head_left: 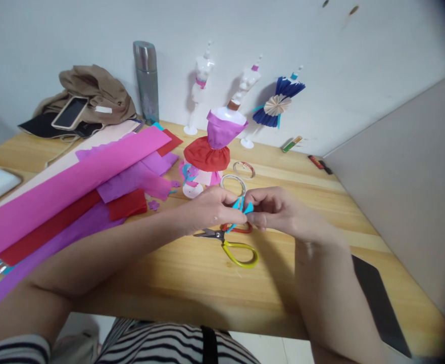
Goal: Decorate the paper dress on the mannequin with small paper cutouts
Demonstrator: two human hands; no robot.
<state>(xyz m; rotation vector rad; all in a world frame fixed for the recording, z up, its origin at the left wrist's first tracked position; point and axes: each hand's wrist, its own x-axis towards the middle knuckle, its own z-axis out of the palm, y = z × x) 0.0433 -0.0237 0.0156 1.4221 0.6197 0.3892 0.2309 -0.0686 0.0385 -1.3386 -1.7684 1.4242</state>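
Both hands pinch a small piece of bright blue paper (248,208) above the table. My left hand (218,206) grips its left side and my right hand (273,210) its right side, fingers closed. A narrow tail of the blue piece hangs below the left fingertips. Just under my hands lie scissors (241,253) with one yellow and one red handle, their blades apart and pointing left. Behind the hands are rolls of tape (234,183). A small mannequin (228,132) wears a purple top and a red gathered skirt; its base is partly behind my left hand.
Pink, purple and red paper sheets (74,189) pile up on the left. Several small mannequins (203,76) stand by the wall, one in dark blue pleats (283,101). A steel flask (146,83), a phone (69,112) on brown cloth, and a dark flat object (379,303) are also there.
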